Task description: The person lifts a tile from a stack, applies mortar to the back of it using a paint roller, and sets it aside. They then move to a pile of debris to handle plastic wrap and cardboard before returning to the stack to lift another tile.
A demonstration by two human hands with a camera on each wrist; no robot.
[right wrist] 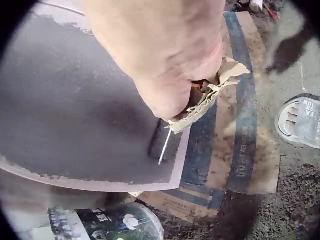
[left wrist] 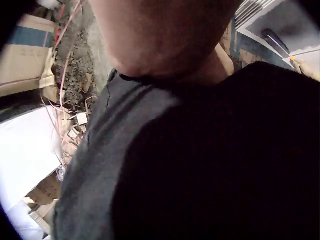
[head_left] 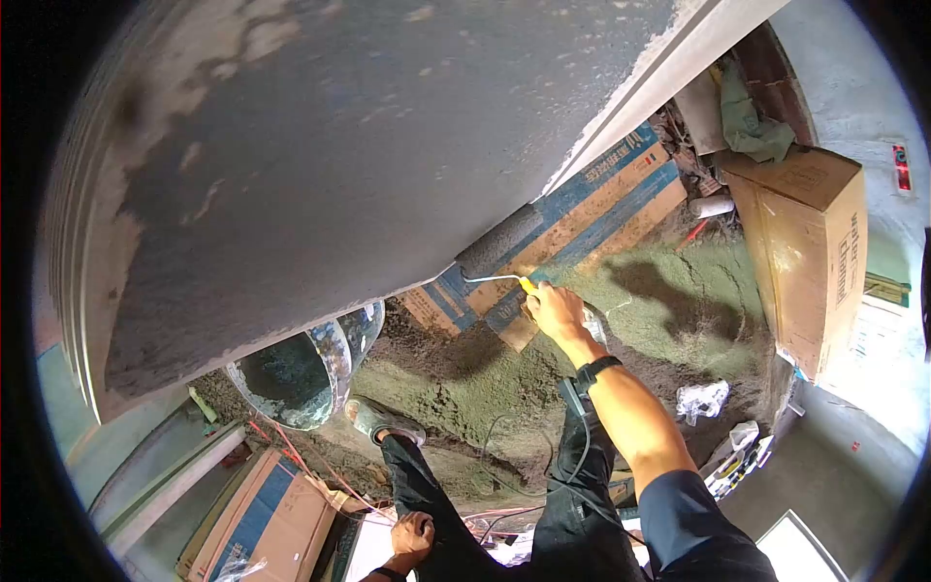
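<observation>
My right hand [head_left: 556, 312] grips the yellow handle [head_left: 529, 286] of a paint roller. Its thin metal rod [right wrist: 165, 145] runs to a dark grey roller sleeve [head_left: 499, 241] at the lower edge of a large panel [head_left: 388, 145]. Wet-looking dark grey coating covers most of that panel, with paler patches along its borders. In the right wrist view, torn brown cardboard [right wrist: 215, 100] sticks out below the fingers around the handle. My left hand [head_left: 412, 535] rests on the dark trouser leg, fingers loosely curled and holding nothing; in the left wrist view its fingers are hidden.
Flattened blue-and-brown cardboard [head_left: 621, 199] lies beneath the panel's edge. A bucket [head_left: 291, 378] of dark material stands close to my foot [head_left: 386, 420]. At right is a tall carton [head_left: 800, 247]; a crumpled plastic bag [head_left: 700, 400] lies on the dirty floor. Cables trail past my legs.
</observation>
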